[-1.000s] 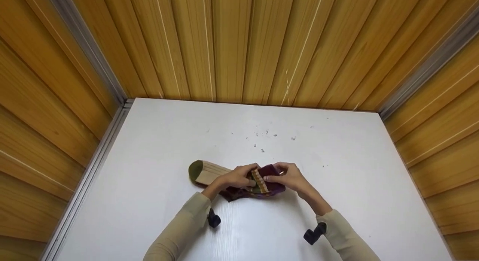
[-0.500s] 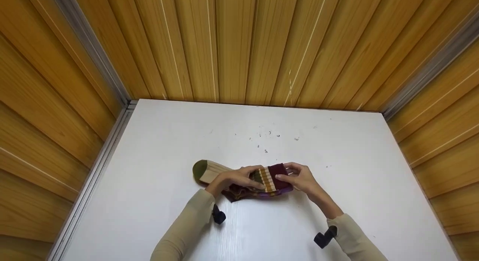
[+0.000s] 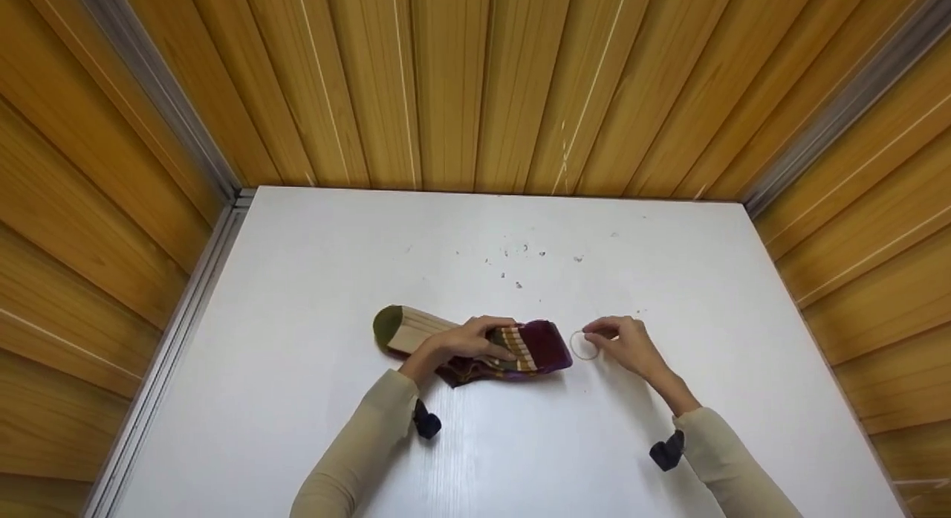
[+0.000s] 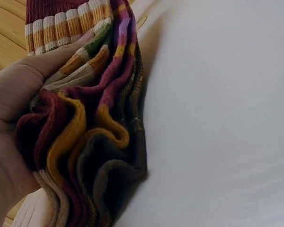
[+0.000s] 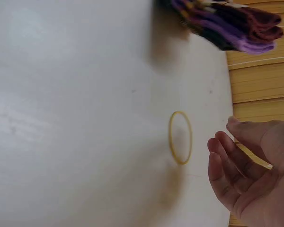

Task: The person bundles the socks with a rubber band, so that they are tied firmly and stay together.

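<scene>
Several striped knit socks [image 3: 546,345] lie in a stacked bundle, with maroon cuffs to the right and a beige foot with a green toe to the left. My left hand [image 3: 472,340] grips the bundle around its middle. In the left wrist view the thumb [image 4: 61,59] presses on the top sock, while the other fingers are hidden behind the layers, which bunch into folds [image 4: 94,137]. A thin yellowish rubber band [image 5: 180,138] lies as a loop on the table, right of the cuffs. Close by it is my right hand [image 3: 624,345], fingers loosely bent and holding nothing.
The white table [image 3: 334,250] carries small dark marks [image 3: 518,285] beyond the socks. Wood-patterned walls [image 3: 446,87] rise at its back and both sides, with grey metal rails at the corners. A black wrist camera [image 3: 666,451] sits on each forearm.
My right hand has left the sock cuffs and moved right, and the rubber band now shows on the table beside them. My left hand stays on the socks.
</scene>
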The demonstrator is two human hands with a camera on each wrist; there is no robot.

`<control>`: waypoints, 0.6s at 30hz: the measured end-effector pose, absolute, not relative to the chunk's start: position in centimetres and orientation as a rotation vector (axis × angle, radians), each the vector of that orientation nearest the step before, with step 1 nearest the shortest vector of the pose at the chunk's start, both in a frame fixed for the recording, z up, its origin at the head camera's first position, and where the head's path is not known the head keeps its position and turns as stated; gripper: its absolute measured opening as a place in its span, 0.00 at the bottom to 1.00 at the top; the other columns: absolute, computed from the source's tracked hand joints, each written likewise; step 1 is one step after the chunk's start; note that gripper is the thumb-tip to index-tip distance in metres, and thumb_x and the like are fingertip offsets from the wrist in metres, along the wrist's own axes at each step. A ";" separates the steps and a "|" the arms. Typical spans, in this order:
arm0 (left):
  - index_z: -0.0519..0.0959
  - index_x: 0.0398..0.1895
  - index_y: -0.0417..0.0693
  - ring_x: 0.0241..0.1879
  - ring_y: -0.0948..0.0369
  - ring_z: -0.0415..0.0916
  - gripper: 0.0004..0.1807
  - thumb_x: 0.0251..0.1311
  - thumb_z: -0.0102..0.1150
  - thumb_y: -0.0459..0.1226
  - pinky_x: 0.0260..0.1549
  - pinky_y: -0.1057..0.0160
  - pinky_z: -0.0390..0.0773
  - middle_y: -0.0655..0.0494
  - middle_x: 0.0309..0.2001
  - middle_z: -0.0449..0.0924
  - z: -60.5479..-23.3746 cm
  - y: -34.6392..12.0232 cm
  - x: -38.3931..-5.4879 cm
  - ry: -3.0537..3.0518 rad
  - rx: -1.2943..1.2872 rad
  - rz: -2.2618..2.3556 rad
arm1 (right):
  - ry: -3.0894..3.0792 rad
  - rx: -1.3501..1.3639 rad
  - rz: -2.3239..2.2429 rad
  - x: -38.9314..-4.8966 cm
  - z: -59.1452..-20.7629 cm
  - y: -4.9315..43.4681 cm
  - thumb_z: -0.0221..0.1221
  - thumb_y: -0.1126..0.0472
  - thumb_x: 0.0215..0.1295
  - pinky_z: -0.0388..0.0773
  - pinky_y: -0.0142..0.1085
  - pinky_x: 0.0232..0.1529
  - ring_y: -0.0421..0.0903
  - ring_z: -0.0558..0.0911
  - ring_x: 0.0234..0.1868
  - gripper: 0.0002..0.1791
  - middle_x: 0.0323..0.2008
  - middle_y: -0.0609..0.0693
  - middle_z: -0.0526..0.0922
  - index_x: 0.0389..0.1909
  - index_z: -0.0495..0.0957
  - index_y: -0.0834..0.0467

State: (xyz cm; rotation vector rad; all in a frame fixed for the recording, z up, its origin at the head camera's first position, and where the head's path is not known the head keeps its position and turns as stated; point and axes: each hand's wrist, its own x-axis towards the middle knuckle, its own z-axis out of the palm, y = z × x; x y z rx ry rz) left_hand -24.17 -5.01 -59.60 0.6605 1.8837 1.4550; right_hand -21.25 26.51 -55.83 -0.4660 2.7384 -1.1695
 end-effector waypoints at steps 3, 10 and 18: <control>0.81 0.59 0.50 0.50 0.62 0.79 0.23 0.59 0.71 0.33 0.55 0.61 0.77 0.46 0.53 0.84 -59.5 -5.0 -24.3 1.892 0.651 1.476 | 2.817 -0.625 -0.931 -21.1 -57.0 26.7 0.67 0.71 0.62 0.82 0.32 0.39 0.49 0.86 0.36 0.05 0.35 0.56 0.88 0.38 0.87 0.64; 0.81 0.58 0.47 0.46 0.64 0.79 0.23 0.58 0.71 0.32 0.52 0.63 0.79 0.45 0.52 0.85 -59.6 -5.1 -24.1 1.860 0.665 1.496 | 2.910 -0.841 -0.660 -20.7 -57.9 25.8 0.72 0.69 0.55 0.85 0.41 0.39 0.48 0.87 0.34 0.04 0.30 0.47 0.87 0.32 0.89 0.59; 0.82 0.56 0.43 0.45 0.67 0.78 0.22 0.57 0.72 0.30 0.51 0.65 0.78 0.42 0.51 0.84 -59.8 -5.0 -24.1 1.877 0.692 1.512 | 2.837 -0.725 -0.719 -20.2 -57.7 25.3 0.72 0.68 0.57 0.81 0.32 0.31 0.40 0.83 0.26 0.06 0.27 0.50 0.88 0.36 0.89 0.62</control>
